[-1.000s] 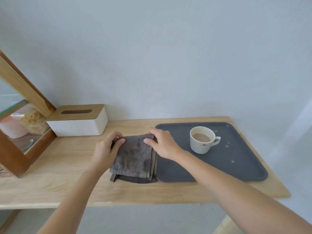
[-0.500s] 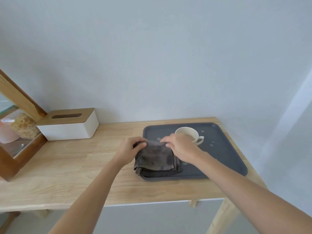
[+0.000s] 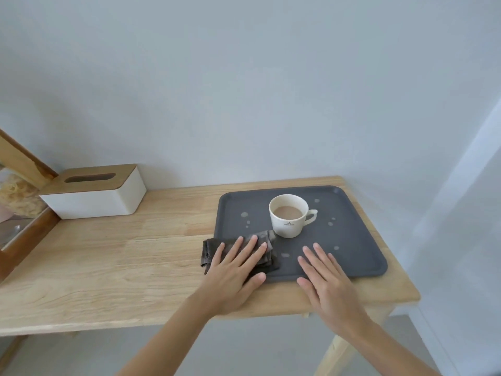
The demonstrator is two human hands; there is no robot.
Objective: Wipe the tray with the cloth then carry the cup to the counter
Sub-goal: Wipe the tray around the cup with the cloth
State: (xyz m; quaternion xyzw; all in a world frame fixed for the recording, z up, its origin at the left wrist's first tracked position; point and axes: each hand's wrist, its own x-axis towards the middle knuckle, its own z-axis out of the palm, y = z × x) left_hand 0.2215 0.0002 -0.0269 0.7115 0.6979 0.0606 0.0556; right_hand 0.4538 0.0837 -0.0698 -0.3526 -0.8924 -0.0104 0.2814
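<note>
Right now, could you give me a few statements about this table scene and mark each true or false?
1. The cup stands on the tray. True.
2. The cup is empty. False: it holds a light brown drink.
3. The left hand lies flat on the cloth. True.
4. The right hand holds the cup's handle. False: it is spread open near the tray's front edge, apart from the cup.
5. The tray is spotless. False: pale drops dot it.

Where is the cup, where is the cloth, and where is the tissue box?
cup (image 3: 288,226): head view, front of its white wall.
cloth (image 3: 210,249): head view, left end beyond the fingers.
tissue box (image 3: 95,200): head view, white front side.
</note>
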